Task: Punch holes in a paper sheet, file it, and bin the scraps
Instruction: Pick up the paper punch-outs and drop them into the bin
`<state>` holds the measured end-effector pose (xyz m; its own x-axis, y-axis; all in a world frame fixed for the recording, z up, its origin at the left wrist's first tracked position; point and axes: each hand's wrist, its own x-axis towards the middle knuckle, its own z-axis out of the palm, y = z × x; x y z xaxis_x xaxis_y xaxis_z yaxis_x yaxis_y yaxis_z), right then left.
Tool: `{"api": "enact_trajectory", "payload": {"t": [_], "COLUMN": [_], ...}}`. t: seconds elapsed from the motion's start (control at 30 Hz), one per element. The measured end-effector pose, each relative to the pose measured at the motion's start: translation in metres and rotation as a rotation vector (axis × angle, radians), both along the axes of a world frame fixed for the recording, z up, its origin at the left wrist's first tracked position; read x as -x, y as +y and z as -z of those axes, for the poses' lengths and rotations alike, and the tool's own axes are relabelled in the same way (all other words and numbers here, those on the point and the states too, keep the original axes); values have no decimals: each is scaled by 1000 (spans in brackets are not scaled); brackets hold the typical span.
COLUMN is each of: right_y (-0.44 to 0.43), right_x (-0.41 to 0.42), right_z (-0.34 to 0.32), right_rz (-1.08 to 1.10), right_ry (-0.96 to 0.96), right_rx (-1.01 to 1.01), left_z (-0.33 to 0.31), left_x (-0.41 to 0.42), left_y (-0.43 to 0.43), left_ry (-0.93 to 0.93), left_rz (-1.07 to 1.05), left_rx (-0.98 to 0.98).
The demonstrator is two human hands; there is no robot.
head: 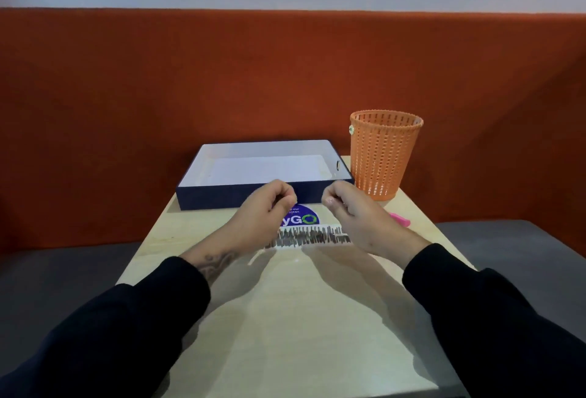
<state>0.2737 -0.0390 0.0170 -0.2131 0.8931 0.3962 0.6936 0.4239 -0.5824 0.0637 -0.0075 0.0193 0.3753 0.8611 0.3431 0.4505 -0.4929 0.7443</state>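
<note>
My left hand (269,207) and my right hand (345,210) are held side by side above the table, fingertips pinched. Each pinches a top corner of a thin, glossy, see-through sheet (317,334) that slopes down from them toward me; its edges are faint. Behind the hands lies an open dark blue box (241,196) with a white inside and a white paper (269,169) flat in it. An orange mesh bin (383,153) stands to the right of the box. A small pink object (400,219) lies on the table beyond my right wrist, partly hidden.
The light wooden table (165,239) bears a round blue sticker (302,217) and a white strip with dark scribbles (310,236) just under my hands. An orange padded bench back (126,96) rises behind the table, with grey seat on both sides.
</note>
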Motion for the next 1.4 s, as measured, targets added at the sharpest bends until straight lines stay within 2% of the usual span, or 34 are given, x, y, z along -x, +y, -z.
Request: {"api": "enact_trajectory", "payload": {"t": [0.17,0.3,0.43,0.63,0.97,1.23,1.4], "right_y": [22,54,87,120,125,124,124], "right_x": [-38,-78,-107,-140,-152,-155,-155], "right_z": [-72,-121,-143,-144,-134,-128,-124], "right_rz": [137,285,347,386,358,296,287], "right_ry": [16,-39,-111,-174,-156,-85,-79], "right_rx": [-97,-55,-29,34,80,91,56], "left_z": [-62,-106,-129,-130,-116,-114,-114], "left_x": [-47,-93,-133,-169,-183,-182,-182], "left_y": [41,75,108,147,157,155,157], "left_ry": [-17,1,56,132,133,124,69], "left_rz": [53,55,51,59,99,118,124], "left_rx": [-134,-200,-217,-169,-72,-67,-40]}}
